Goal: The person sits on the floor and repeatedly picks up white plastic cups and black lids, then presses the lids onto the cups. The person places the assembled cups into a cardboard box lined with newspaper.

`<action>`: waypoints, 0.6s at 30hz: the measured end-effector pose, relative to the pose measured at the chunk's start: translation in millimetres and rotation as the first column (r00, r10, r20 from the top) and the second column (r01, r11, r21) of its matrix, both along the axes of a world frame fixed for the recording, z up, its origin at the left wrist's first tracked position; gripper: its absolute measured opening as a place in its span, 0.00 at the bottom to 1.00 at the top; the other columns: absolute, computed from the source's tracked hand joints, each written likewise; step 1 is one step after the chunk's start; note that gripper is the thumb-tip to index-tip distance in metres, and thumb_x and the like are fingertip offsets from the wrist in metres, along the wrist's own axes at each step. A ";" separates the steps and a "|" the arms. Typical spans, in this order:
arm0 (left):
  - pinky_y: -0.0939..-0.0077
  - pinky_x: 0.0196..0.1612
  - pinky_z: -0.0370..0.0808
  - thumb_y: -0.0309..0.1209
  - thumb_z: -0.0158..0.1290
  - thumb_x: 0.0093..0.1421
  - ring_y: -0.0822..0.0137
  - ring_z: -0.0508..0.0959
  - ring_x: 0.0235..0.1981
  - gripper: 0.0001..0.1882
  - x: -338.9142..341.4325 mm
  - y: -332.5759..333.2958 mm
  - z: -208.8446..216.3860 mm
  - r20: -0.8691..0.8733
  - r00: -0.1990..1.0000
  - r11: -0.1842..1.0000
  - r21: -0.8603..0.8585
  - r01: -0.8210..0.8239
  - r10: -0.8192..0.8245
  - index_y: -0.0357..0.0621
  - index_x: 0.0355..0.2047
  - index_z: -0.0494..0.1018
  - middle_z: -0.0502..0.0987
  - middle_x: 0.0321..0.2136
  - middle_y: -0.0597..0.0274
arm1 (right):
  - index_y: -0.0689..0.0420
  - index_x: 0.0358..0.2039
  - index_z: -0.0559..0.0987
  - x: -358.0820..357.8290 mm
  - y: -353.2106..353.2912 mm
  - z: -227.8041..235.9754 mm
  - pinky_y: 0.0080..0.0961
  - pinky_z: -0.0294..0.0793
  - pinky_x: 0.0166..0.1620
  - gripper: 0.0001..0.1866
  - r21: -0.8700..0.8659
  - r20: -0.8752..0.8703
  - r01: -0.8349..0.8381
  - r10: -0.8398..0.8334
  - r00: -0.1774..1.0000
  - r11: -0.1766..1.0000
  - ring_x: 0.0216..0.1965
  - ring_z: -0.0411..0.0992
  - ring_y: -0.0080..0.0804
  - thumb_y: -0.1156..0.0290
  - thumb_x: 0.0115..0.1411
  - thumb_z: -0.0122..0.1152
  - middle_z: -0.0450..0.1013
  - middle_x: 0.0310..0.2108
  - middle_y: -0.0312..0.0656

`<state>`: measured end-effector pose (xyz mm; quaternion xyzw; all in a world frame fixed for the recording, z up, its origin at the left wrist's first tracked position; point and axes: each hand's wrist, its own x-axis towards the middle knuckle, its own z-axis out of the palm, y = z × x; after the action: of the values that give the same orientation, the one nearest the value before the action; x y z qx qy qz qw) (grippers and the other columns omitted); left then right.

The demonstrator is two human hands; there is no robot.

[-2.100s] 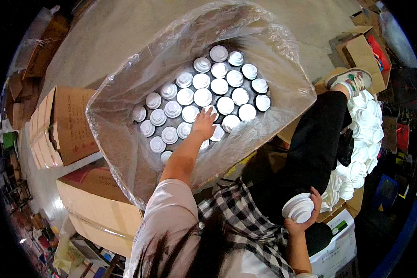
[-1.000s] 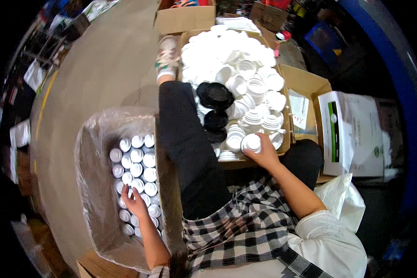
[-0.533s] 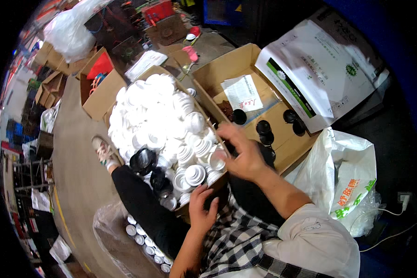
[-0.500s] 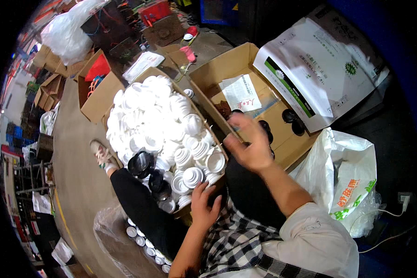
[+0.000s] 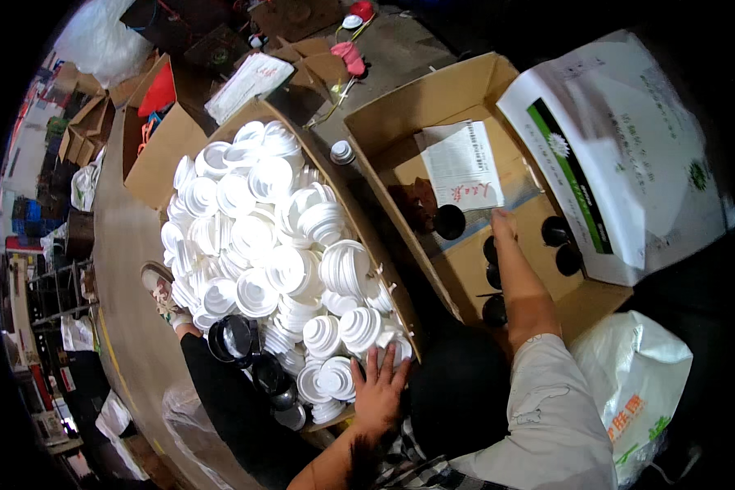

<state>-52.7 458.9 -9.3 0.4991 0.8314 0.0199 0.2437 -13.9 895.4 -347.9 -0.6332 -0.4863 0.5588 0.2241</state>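
On the left, a big cardboard box (image 5: 159,155) is seen heaped high with stacked white lids (image 5: 261,245), and a few black lids (image 5: 233,339) are nested at its near left corner. At the near edge of that heap the left hand (image 5: 380,392) is laid flat, fingers spread wide, resting on a small stack of white lids without closing around anything. To the right, a second open box (image 5: 433,106) is reached into by the right hand (image 5: 502,224); its fingers are pointed away and hidden, so whether anything is gripped cannot be told. Only a handful of black jars (image 5: 559,245) are scattered on that box's floor beside a printed paper sheet (image 5: 461,163). Judged from this, the bulk of the white lids is left untouched. At far right, a white printed sack (image 5: 621,147) is propped.
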 end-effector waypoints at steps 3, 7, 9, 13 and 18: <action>0.37 0.57 0.40 0.34 0.47 0.54 0.45 0.42 0.62 0.26 11.3 -12.7 4.2 -0.018 0.998 0.986 -0.153 -0.066 0.065 0.59 0.55 0.62 0.50 0.61 0.60 | 0.59 0.49 0.67 -85.2 -37.7 55.1 0.41 0.68 0.43 0.30 0.197 0.490 -0.526 0.381 0.784 0.828 0.43 0.66 0.42 0.54 0.50 0.59 0.65 0.43 0.52; 0.35 0.55 0.41 0.37 0.42 0.54 0.51 0.46 0.62 0.27 10.4 -19.7 -22.0 -0.163 0.987 1.000 0.012 -0.001 0.003 0.57 0.56 0.59 0.56 0.59 0.63 | 0.59 0.56 0.60 -138.6 -47.0 68.5 0.51 0.56 0.53 0.49 0.170 0.765 -0.689 0.347 0.543 0.704 0.58 0.51 0.51 0.43 0.38 0.65 0.52 0.56 0.60; 0.37 0.56 0.42 0.40 0.45 0.56 0.49 0.43 0.63 0.26 8.6 -18.5 -20.3 -0.241 0.967 0.991 -0.123 0.056 -0.085 0.65 0.57 0.58 0.53 0.60 0.66 | 0.57 0.58 0.55 -156.6 -55.7 74.6 0.53 0.54 0.54 0.55 -0.004 0.818 -0.688 0.398 0.415 0.725 0.59 0.47 0.54 0.40 0.34 0.66 0.47 0.58 0.61; 0.34 0.55 0.44 0.39 0.43 0.57 0.45 0.43 0.62 0.27 4.4 -13.2 -7.4 -0.176 0.976 0.976 -0.198 0.090 -0.126 0.60 0.58 0.56 0.49 0.61 0.59 | 0.60 0.54 0.60 -163.0 -56.7 77.0 0.51 0.62 0.50 0.44 -0.087 0.784 -0.761 0.516 0.346 0.643 0.57 0.50 0.62 0.46 0.42 0.64 0.47 0.58 0.63; 0.29 0.52 0.45 0.35 0.41 0.56 0.42 0.48 0.60 0.27 -7.8 -1.1 10.7 0.132 0.991 0.992 -0.128 -0.016 0.033 0.53 0.58 0.56 0.48 0.61 0.53 | 0.64 0.36 0.74 -136.6 -40.4 65.5 0.43 0.69 0.41 0.20 0.070 0.673 -0.768 0.538 0.507 0.636 0.35 0.70 0.52 0.60 0.50 0.56 0.72 0.30 0.54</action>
<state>-60.5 457.7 1.5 0.4699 0.8189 0.0035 0.3296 -150.5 855.0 -282.3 -0.4841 -0.8292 0.2726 -0.0611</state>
